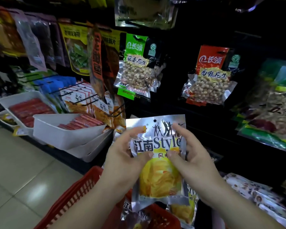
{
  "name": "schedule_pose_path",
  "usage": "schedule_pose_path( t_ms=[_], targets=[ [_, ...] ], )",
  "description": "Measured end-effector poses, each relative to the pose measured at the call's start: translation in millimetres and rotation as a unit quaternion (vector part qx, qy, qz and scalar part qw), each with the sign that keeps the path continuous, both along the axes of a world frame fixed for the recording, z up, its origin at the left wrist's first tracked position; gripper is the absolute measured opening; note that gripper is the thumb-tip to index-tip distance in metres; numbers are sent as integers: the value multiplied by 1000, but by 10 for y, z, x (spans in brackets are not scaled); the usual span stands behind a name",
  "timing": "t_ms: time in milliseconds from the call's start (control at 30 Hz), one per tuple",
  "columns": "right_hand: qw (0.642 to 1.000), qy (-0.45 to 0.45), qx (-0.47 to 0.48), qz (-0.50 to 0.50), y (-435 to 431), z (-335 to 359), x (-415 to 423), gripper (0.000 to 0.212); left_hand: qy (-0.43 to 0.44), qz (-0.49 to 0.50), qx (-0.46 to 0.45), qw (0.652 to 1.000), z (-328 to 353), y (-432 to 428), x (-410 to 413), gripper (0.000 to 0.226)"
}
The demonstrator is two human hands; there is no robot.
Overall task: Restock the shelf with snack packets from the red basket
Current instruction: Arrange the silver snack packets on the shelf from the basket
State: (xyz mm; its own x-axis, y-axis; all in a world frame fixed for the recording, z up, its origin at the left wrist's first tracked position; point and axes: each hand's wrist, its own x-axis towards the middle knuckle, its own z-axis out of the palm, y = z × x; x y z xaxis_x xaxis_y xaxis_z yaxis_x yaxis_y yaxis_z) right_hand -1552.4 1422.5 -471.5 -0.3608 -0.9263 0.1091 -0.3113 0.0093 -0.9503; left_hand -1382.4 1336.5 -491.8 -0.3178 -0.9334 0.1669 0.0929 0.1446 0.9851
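Observation:
A silver and yellow snack packet [158, 177] printed with "Style" is held upright in front of me, above the red basket [76, 192]. My left hand [124, 156] grips its left edge, thumb on the front. My right hand [190, 156] grips its right edge the same way. A punched hole shows at the packet's top. More packets of the same kind [186, 212] lie in the basket below. The dark shelf [203, 129] behind has bare room right of the hands.
Peanut packets, green [135, 66] and red [210, 75], hang at the back. Panda-printed packets [87, 103] hang on metal hooks at the left. White trays [64, 131] of red sausages stand lower left. Other packets [254, 192] lie lower right. Tiled floor lies at the left.

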Motion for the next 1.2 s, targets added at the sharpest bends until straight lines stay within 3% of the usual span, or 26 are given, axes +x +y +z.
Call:
schedule_pose_path(
  t_ms=[100, 167, 267, 367, 533, 600, 700, 767, 867, 1033, 1200],
  targets=[
    [999, -18, -42, -14, -29, 13, -30, 85, 20, 12, 0, 1000, -75, -14, -23, 79],
    [997, -47, -53, -28, -43, 7, -89, 89, 5, 15, -1, 1000, -123, 19, -36, 75],
    [994, -72, -53, -62, -49, -42, -183, 81, -52, -18, 7, 998, -180, 76, -60, 68],
    [991, -82, -56, -93, -57, -63, -250, 71, -85, -82, 22, 993, -213, 98, -53, 79],
    [990, -140, -19, -13, -41, -98, -388, 89, -65, -42, -2, 997, -163, 41, -22, 79],
    [989, -144, -1, 34, -19, -126, -396, 79, -53, -27, -15, 998, -147, 12, -6, 80],
    [991, -131, -6, 7, -18, -163, -369, 60, -45, -53, 5, 998, -169, -7, 1, 87],
    [991, -135, -15, -16, -23, -148, -374, 63, -52, -98, 34, 993, -165, -2, 3, 89],
    [992, -125, -10, -32, -31, -117, -396, 75, -73, -167, 31, 983, -121, 26, 20, 72],
    [987, -151, 34, 48, -15, -131, -461, 75, -66, -92, 26, 993, -109, -32, 51, 85],
    [986, -158, 32, 36, -5, -184, -489, 69, -93, -142, 38, 985, -121, -47, 118, 78]
  ],
)
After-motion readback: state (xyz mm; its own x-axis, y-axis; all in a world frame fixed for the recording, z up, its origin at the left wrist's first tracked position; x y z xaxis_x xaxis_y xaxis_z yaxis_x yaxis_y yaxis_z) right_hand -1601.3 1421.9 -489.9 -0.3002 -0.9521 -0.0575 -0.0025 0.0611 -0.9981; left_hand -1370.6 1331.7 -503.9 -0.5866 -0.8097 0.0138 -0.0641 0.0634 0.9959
